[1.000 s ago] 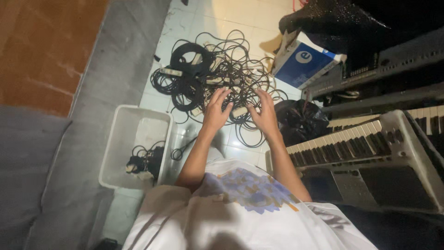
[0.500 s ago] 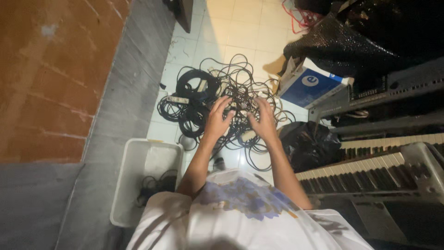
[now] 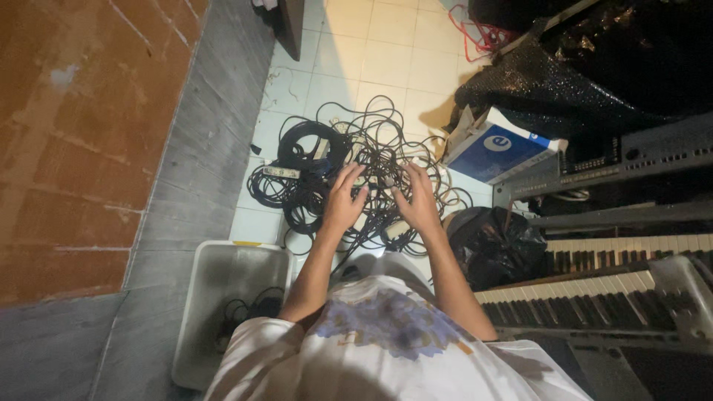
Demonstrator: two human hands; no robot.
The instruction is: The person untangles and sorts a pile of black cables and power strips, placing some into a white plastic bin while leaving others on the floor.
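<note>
pale floor tiles carry a cable tangle (image 3: 356,174); since a second ago, left hand (image 3: 343,202) and right hand (image 3: 416,202) remain pressed on it, fingers spread open, nothing gripped.

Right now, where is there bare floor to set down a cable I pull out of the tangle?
Bare tiles lie beyond the cable tangle, between the grey wall base and the black glittery cover. The grey plastic bin has room; a few cables sit at its near end. It is crowded around the left hand and right hand, and by the blue box and black bag.
</note>
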